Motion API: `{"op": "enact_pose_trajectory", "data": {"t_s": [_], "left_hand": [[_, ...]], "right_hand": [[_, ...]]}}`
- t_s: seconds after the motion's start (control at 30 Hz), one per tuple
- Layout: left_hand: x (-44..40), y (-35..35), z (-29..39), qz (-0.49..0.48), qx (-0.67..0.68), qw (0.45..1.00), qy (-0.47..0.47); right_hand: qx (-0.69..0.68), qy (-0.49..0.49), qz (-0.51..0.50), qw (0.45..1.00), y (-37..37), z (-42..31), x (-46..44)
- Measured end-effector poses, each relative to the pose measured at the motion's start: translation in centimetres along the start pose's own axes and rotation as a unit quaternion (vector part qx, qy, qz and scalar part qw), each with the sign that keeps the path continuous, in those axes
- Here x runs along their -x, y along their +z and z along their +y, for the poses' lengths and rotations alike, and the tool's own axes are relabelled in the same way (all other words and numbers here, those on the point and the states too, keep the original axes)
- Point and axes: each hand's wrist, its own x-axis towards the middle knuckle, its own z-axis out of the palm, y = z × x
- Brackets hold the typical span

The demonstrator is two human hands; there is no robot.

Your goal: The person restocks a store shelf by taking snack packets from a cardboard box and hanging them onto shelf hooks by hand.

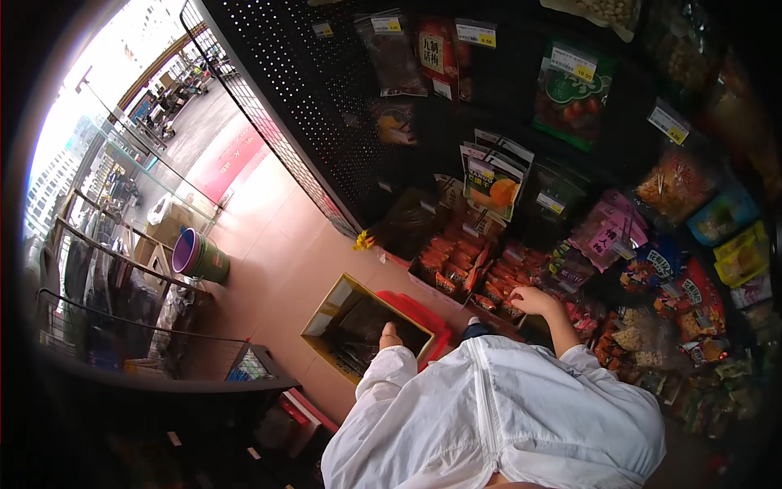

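My left hand [390, 335] is over the open cardboard box [330, 298], which has dark contents inside; its fingers are too foreshortened to make out, and nothing can be seen in it. At the edge of the small red-orange snack packets [507, 275], my right hand [529, 301] has its fingers bent down towards them. Whether a packet is between those fingers is too small to tell. Another box of orange packets [454, 259] stands just left of it. Both sleeves are white.
Hanging bags with price tags cover the black pegboard [305, 106]. Bagged snacks, a pink bag [607, 231] among them, lie at the right. A red bag [444, 332] is beside the cardboard box. A green bucket [210, 261] stands on the tiled floor [265, 244] near the doorway.
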Motion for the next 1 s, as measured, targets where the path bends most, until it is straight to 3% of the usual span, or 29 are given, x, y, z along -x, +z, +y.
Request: {"op": "enact_pose_trajectory", "data": {"t_s": [0.2, 0.47, 0.57, 0.67, 0.7, 0.73, 0.8, 0.83, 0.97, 1.0], "left_hand": [[1.8, 0.6, 2.1, 0.034, -0.020, 0.997, -0.060], [-8.6, -3.2, -1.3, 0.066, -0.215, 0.967, -0.119], [-1.0, -1.4, 0.6, 0.063, -0.266, 0.957, -0.096], [-3.6, -0.9, -1.6, 0.132, -0.188, 0.962, -0.149], [-3.5, -0.9, -2.4, 0.078, -0.282, 0.954, -0.070], [-2.7, -0.5, -2.5, 0.079, -0.323, 0.939, -0.090], [-2.3, -0.2, -3.2, 0.117, -0.433, 0.894, -0.015], [-1.8, -0.4, -2.8, 0.045, -0.529, 0.847, -0.014], [-1.2, 0.0, -3.2, 0.009, -0.535, 0.845, -0.014], [-3.4, 0.0, -4.0, 0.021, -0.493, 0.865, -0.090]], "right_hand": [[0.043, -0.001, 0.000, 0.999, -0.2, -0.2, 0.4], [0.063, 0.005, -0.021, 0.998, 0.0, -0.5, -0.6], [0.077, 0.002, -0.029, 0.997, 0.7, -0.4, -0.7], [0.082, -0.002, -0.047, 0.996, 1.7, -0.6, -1.3], [0.080, 0.013, -0.066, 0.994, 2.0, -0.8, -1.3], [0.078, 0.009, -0.066, 0.995, 2.1, -1.2, -1.2], [0.065, -0.004, -0.072, 0.995, 2.1, -1.6, -0.8], [0.063, -0.003, -0.070, 0.996, 2.2, -1.4, -0.7], [0.073, 0.002, -0.072, 0.995, 2.2, -0.9, 0.5], [0.092, 0.014, -0.082, 0.992, 1.9, -0.9, 0.9]]}}
